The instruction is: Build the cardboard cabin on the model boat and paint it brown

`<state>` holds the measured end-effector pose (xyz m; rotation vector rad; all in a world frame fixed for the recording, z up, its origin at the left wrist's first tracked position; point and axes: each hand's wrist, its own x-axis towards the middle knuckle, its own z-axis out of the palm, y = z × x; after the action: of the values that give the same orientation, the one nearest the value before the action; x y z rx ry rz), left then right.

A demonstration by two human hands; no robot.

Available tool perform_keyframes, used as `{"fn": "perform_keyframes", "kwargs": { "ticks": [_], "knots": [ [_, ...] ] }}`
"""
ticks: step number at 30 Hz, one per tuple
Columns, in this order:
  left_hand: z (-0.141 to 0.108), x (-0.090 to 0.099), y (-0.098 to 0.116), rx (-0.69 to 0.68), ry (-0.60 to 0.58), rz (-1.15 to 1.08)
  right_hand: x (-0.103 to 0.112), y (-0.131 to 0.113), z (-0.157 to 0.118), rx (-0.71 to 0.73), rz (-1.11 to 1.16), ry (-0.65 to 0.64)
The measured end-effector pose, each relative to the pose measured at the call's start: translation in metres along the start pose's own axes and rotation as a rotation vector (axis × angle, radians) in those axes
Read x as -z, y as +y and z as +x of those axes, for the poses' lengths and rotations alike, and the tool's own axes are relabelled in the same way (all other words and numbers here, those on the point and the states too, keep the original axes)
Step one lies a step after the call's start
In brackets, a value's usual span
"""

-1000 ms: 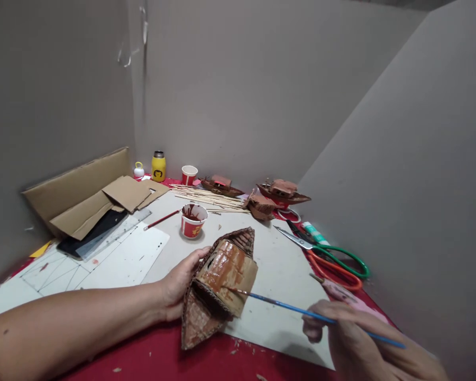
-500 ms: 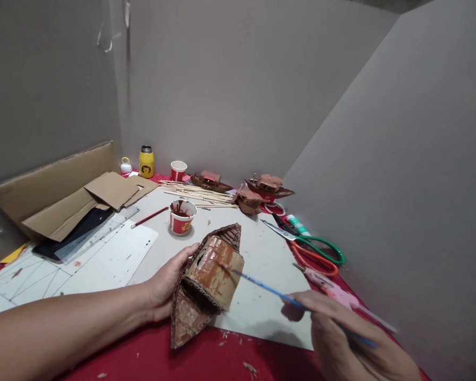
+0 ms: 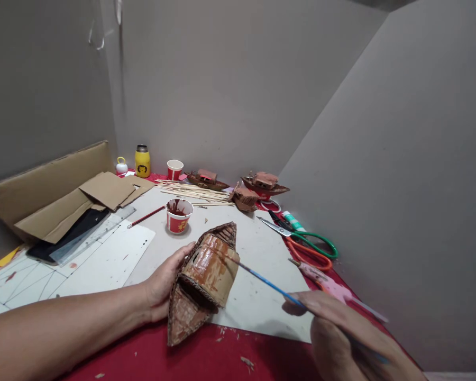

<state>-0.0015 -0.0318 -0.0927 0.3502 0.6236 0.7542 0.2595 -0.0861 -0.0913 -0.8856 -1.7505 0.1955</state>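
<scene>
My left hand grips a cardboard model boat by its left side, holding it tilted above the table. The boat has pointed ends and an arched roof, part coated in wet brown paint and part bare tan cardboard on the right. A thin blue paintbrush is pinched in my right hand, and its tip touches the roof near the upper right. Behind the boat stands a paper cup with brown paint inside.
Scissors with green handles, orange-handled scissors and a pink glue gun lie at the right. Several finished-looking boats, thin sticks, a yellow bottle and cardboard sheets are at the back and left.
The brush tip has moved slightly up and right along the roof, and a little more of the roof looks brown. The whole view has shifted slightly.
</scene>
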Motion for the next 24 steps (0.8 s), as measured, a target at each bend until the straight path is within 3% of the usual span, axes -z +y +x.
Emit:
{"fn": "perform_keyframes", "kwargs": {
  "ticks": [3,5,11,16,21,24],
  "knots": [
    [0.000,0.001,0.000,0.001,0.021,0.015,-0.001,-0.010,0.013,0.335,-0.100,-0.264],
    [0.000,0.001,0.000,0.003,0.042,0.025,-0.004,-0.014,0.020,0.407,-0.131,-0.306],
    [-0.001,-0.002,0.000,-0.024,0.110,0.031,-0.009,-0.014,0.023,0.310,-0.211,-0.070],
    [0.002,0.002,0.000,-0.039,0.140,0.054,-0.012,-0.014,0.024,0.393,-0.160,-0.150],
    [0.000,-0.001,0.003,-0.023,0.148,0.035,-0.010,-0.013,0.023,0.327,-0.239,-0.019],
    [-0.002,-0.003,0.003,-0.022,0.141,0.036,-0.009,-0.012,0.023,0.384,-0.216,-0.052]
  ]
}}
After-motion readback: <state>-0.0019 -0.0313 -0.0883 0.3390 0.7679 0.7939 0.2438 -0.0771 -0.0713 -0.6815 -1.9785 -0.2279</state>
